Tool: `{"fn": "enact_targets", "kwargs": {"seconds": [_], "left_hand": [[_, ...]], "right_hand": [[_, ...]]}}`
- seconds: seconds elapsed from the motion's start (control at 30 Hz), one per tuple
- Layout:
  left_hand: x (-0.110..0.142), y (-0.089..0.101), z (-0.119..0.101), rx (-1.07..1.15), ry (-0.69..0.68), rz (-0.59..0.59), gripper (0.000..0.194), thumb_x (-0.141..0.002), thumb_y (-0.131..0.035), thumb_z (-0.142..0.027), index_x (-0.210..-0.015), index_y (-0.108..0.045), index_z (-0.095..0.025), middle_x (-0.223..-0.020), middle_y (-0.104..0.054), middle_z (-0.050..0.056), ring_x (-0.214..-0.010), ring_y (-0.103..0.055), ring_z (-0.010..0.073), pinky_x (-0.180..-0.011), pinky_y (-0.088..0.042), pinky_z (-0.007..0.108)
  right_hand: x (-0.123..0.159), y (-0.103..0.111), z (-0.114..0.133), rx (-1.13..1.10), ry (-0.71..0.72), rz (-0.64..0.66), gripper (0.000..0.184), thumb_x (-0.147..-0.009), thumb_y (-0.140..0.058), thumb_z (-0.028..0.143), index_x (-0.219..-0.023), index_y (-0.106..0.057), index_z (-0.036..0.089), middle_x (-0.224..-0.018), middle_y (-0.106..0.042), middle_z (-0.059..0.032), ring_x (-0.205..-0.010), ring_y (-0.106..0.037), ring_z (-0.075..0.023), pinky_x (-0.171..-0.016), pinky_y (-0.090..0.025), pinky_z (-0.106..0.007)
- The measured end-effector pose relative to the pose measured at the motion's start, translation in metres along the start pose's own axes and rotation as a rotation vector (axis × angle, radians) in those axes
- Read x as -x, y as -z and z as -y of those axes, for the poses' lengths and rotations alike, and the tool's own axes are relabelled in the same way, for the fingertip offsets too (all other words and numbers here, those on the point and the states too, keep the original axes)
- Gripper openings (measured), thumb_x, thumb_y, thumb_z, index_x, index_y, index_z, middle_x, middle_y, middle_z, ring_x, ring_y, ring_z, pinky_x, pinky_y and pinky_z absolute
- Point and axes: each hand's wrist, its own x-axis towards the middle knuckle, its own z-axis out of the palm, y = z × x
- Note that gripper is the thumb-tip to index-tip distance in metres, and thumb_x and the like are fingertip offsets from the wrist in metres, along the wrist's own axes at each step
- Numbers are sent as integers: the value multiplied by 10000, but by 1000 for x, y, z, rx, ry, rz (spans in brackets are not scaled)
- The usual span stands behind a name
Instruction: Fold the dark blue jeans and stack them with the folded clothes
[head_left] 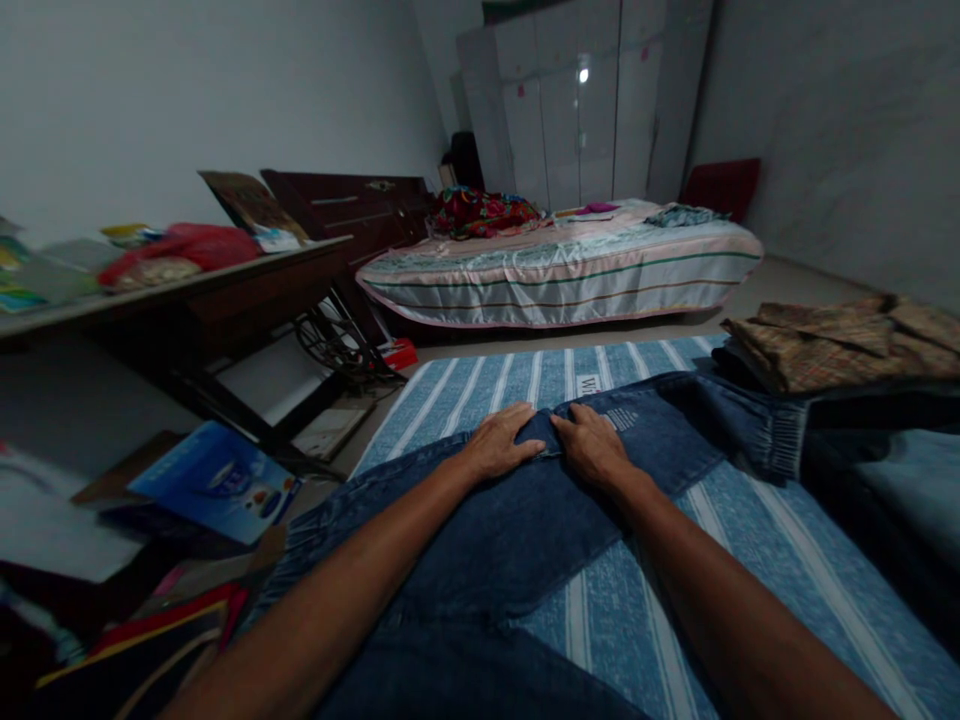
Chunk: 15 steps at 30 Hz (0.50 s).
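Your left hand (504,442) and right hand (592,445) are side by side on the dark blue jeans (510,530), fingers bent onto the far edge, thumbs toward each other; can't tell if they pinch fabric. Jeans lie across the blue-and-white striped cover (765,560), one elastic cuff at right near the checked brown cloth (840,345).

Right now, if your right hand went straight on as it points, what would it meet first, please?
The right hand would probably first meet the left hand, close by on the jeans; depth is unclear.
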Motion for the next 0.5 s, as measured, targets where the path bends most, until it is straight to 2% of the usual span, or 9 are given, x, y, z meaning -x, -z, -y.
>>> {"fn": "enact_targets", "kwargs": {"seconds": [0.17,0.3,0.4,0.5], "left_hand": [[28,-4,4,-98,97,105,582,-924,-384,-495,-1410,-342,-178,-1504,-315,119,-1403,-228,274,-1114,-190,542],[35,-9,9,-128,117,148,632,-931,-313,-550,-1455,-247,-204,-1545,-210,99,-1430,-129,260,-1125,-136,536],[33,-6,12,-120,117,188,656,-921,-314,-574,-1463,-220,-216,-1554,-179,95,-1433,-104,268,-1117,-134,553],[33,-1,8,-115,151,189,644,-909,-383,-547,-1442,-268,-203,-1539,-224,119,-1422,-153,293,-1096,-168,580]], "right_hand": [[0,0,0,12,4,1,449,-970,-258,279,-1369,-464,269,-1350,-446,-129,-1239,-395,-269,-988,-311,-397],[2,2,1,31,14,-2,449,-957,-282,249,-1364,-470,263,-1308,-479,-126,-1198,-426,-262,-950,-339,-372],[3,2,1,38,23,-12,446,-959,-283,246,-1362,-471,267,-1284,-496,-119,-1171,-441,-250,-934,-348,-359],[3,1,1,35,21,-7,449,-961,-281,244,-1371,-461,268,-1305,-481,-122,-1181,-432,-249,-943,-340,-368]]}}
